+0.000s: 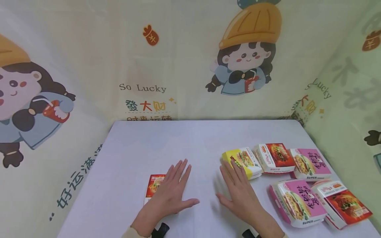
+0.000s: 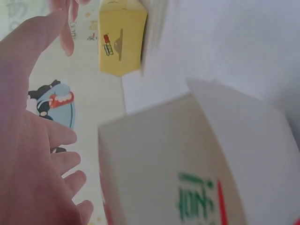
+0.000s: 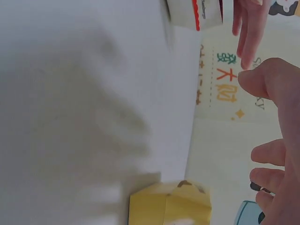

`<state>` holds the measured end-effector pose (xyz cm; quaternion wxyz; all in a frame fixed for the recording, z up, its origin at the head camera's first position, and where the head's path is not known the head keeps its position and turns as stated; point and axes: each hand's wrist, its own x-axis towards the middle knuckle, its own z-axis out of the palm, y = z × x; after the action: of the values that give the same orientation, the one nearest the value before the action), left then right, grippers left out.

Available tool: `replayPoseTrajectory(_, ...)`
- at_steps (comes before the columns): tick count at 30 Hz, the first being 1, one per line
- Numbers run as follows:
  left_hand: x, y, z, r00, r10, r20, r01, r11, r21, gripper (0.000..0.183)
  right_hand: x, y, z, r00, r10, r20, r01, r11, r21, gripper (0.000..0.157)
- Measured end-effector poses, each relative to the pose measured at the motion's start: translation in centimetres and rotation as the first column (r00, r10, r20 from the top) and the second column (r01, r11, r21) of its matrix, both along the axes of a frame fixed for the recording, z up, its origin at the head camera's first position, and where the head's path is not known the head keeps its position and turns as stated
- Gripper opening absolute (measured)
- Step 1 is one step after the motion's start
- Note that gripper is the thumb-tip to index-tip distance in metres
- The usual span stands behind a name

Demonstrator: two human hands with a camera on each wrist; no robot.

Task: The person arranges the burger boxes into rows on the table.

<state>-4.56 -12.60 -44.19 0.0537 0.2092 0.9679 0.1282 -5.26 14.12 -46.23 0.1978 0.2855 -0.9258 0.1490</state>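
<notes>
My left hand (image 1: 169,195) is spread with straight fingers and holds nothing. It overlaps a red-and-white food box (image 1: 153,185) in the head view, hiding much of it. In the left wrist view that box's white side (image 2: 154,154) with green print looms below the hand's fingers. My right hand (image 1: 238,195), likewise spread and holding nothing, hovers with its shadow on the table. Its fingertips overlap the near left edge of a yellow burger box (image 1: 244,162). The palms face down and a gap lies between the two thumbs.
On the table (image 1: 131,145), right of my right hand, sit another red-and-white box (image 1: 276,157), a pink burger box (image 1: 311,162), a nearer pink box (image 1: 299,201) and one more red-and-white box (image 1: 345,203). A printed cloth (image 1: 190,66) hangs behind and along both sides.
</notes>
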Motion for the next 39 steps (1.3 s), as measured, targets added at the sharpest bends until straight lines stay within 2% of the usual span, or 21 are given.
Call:
replayPoseTrajectory(3,-0.2,0.5,-0.1,1.0,-0.008,-0.017,0.008,1.0,-0.011,0.104,-0.1,0.5,0.0,0.999,-0.03,0.014,0.03,0.999,0.014,0.092)
replayPoseTrajectory(8,-0.7,1.5,-0.1,0.998,-0.019,-0.054,0.018,1.0,-0.018,0.103,-0.4,1.3,0.0,0.99,-0.092,0.104,0.09,0.996,0.021,0.091)
replayPoseTrajectory(14,-1.2,3.0,0.0,0.999,-0.006,-0.044,0.004,0.999,-0.039,0.103,-0.9,2.3,0.2,0.972,-0.157,0.174,0.153,0.988,0.039,0.091)
replayPoseTrajectory(21,-1.8,5.2,0.1,0.997,-0.014,-0.075,0.012,1.0,-0.026,0.102,-2.0,4.2,0.3,0.959,-0.215,0.183,0.213,0.976,0.03,0.095)
replayPoseTrajectory(30,-2.8,8.4,-0.2,0.99,-0.091,-0.11,0.089,0.996,-0.017,0.107,-2.8,5.3,-0.1,0.931,-0.246,0.27,0.244,0.969,0.04,0.096)
replayPoseTrajectory(39,-4.5,11.3,-0.8,0.99,-0.11,-0.091,0.107,0.994,-0.032,0.114,-3.3,5.9,-0.4,0.94,-0.242,0.24,0.235,0.97,0.056,0.093)
